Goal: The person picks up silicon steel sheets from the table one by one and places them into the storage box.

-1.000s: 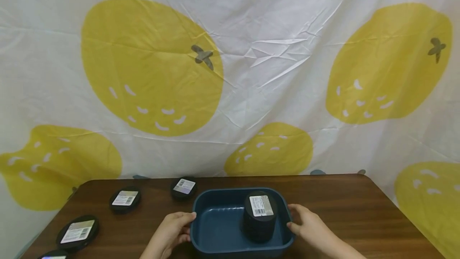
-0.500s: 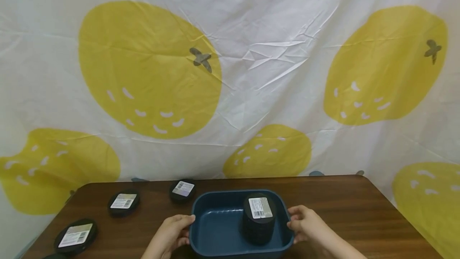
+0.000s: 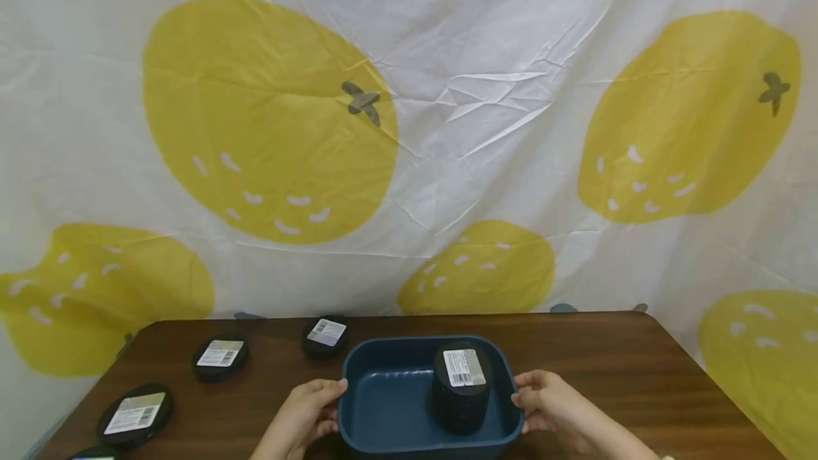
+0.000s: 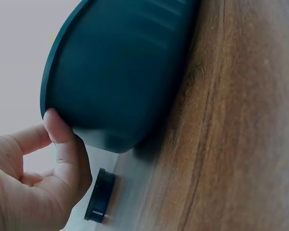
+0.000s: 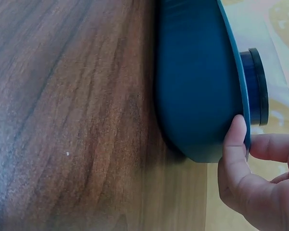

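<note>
A dark blue rectangular plastic basin [image 3: 390,407] sits at the near middle of the table, its outer wall [image 4: 111,72] filling much of the left wrist view. Inside its right half stands a black cylindrical stack [image 3: 461,407] with a white barcode label on top. At the basin's left end, my left hand [image 3: 303,414] pinches the rim between thumb and fingers. My right hand [image 3: 556,403] holds the opposite rim the same way. In the right wrist view, the black top of the stack [image 5: 264,89] rises above the rim, beside the right hand's fingers [image 5: 236,130].
Several flat black round pieces with white labels lie left of the basin: one near the back edge [image 3: 326,336], another farther left [image 3: 220,356], a larger one in front [image 3: 135,416]. A white cloth with yellow lemons [image 3: 447,126] hangs behind the brown wooden table [image 3: 607,353].
My right hand has shifted its fingers slightly on the rim, with more of them showing below the thumb. The basin, the stack and my left hand stay practically in place.
</note>
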A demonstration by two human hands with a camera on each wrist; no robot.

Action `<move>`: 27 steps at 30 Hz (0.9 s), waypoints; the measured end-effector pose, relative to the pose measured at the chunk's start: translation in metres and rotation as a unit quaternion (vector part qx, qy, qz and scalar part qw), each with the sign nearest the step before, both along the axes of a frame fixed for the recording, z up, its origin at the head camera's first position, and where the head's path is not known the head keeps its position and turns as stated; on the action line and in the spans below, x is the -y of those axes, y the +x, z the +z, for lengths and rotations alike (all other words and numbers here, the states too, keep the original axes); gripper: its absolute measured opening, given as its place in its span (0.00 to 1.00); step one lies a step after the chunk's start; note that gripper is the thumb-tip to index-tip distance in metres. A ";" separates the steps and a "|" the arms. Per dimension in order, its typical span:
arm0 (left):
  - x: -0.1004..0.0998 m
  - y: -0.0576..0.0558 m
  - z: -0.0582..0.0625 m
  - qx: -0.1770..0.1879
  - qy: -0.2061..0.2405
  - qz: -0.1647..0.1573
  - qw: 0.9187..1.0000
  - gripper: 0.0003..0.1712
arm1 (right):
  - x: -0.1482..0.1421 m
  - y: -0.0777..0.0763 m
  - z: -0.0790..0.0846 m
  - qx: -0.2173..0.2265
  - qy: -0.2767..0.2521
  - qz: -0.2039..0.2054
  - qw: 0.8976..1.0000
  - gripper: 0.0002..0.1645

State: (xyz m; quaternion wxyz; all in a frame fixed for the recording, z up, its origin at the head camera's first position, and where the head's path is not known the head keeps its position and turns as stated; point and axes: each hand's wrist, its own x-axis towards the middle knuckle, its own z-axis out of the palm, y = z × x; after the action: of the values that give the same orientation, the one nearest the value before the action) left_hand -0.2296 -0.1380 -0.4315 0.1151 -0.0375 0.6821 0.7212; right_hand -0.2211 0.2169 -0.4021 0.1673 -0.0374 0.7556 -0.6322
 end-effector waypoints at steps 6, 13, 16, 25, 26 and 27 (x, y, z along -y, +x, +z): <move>-0.002 0.001 0.004 -0.003 -0.021 0.021 1.000 0.17 | 0.001 0.002 0.003 0.011 -0.009 0.010 1.000 0.22; -0.002 0.005 0.005 -0.021 -0.038 0.031 0.999 0.15 | 0.005 0.003 0.003 0.007 -0.012 0.009 1.000 0.20; -0.002 0.007 0.006 -0.028 -0.039 0.031 0.998 0.15 | 0.005 0.003 0.002 0.005 -0.007 0.010 1.000 0.18; -0.002 0.012 0.010 -0.089 -0.132 0.062 0.985 0.15 | 0.005 0.003 0.001 0.004 0.003 0.004 1.000 0.17; -0.001 0.012 0.011 -0.102 -0.153 0.061 0.981 0.15 | 0.005 0.003 0.001 0.003 0.003 0.003 1.000 0.17; 0.000 0.012 0.012 -0.114 -0.172 0.058 0.977 0.15 | 0.006 0.003 0.001 0.003 0.004 0.001 1.000 0.17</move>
State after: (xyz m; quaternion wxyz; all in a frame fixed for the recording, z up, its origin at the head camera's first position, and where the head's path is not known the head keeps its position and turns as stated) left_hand -0.2172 -0.1376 -0.4196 -0.0139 -0.0139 0.8011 0.5982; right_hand -0.2183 0.2114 -0.4013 0.1705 -0.0357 0.7573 -0.6294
